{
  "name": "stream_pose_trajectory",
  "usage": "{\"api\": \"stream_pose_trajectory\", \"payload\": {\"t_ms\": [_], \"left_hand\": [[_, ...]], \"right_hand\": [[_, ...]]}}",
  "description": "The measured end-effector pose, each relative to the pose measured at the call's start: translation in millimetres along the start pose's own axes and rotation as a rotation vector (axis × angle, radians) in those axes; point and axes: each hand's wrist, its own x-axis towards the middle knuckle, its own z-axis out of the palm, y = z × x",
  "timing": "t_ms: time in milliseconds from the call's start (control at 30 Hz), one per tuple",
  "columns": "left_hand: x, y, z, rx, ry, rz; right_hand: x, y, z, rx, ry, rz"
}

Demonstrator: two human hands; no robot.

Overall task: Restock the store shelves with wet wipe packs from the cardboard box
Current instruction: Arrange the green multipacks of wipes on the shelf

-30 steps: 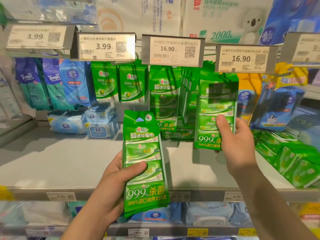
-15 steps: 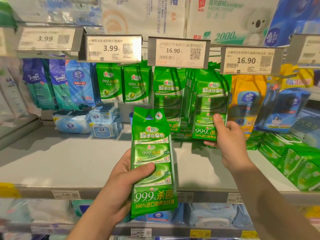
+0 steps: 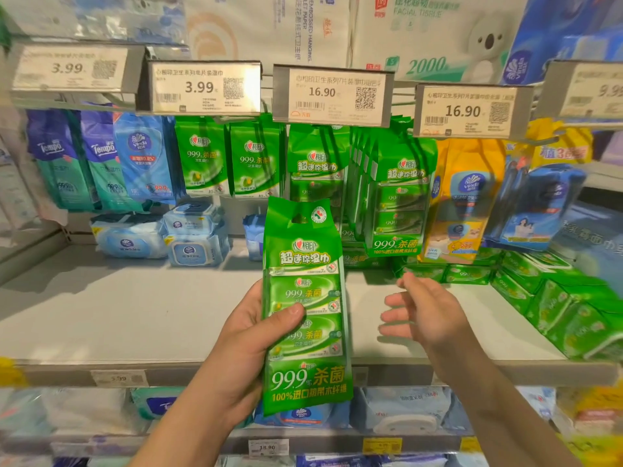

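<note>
Store shelving fills the view, with a grey shelf (image 3: pixel 141 318) running across the middle and price tags (image 3: pixel 332 94) clipped on a rail above it. Green wet wipe packs (image 3: pixel 399 200) are seen hanging from pegs under the tags marked 16.90, in a dense row with the front pack facing outward. Smaller green packs (image 3: pixel 202 156) are hung to their left, under a 3.99 tag, and blue packs (image 3: pixel 145 156) further left. Blue-and-white lidded packs (image 3: pixel 194 237) are stacked at the back of the shelf. More green packs (image 3: pixel 573 308) are piled at the right end of the shelf. One long green wet wipe pack (image 3: pixel 305 305) is held upright in front of the shelf by the left hand (image 3: pixel 242 348); the thumb is pressed across its front and the fingers are wrapped behind it. The right hand (image 3: pixel 424 311) is held just beside that pack, apart from it, with fingers (image 3: pixel 391 299) loosely spread and nothing held. Blurred blue packs are visible on the shelf below.
</note>
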Motion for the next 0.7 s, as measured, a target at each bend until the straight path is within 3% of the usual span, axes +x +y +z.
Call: {"api": "stream_pose_trajectory", "payload": {"t_ms": [200,367,533,700], "left_hand": [[9.4,-3.8,11.9,0.007,-0.018,0.05],[12.4,-0.4,20.4,0.015,-0.008,0.085],[10.5,4.9,21.4,0.052,-0.021,0.097],[12.0,16.9,13.6,0.306,-0.008,0.142]], "right_hand": [[-40.4,-3.2,5.1,-0.161,-0.427,-0.1],[-46.3,8.0,12.0,-0.292,-0.618,-0.144],[-60.0,14.6,30.9,-0.222,-0.653,-0.222],[-65.7,13.5,47.0,-0.173,-0.478,-0.315]]}}
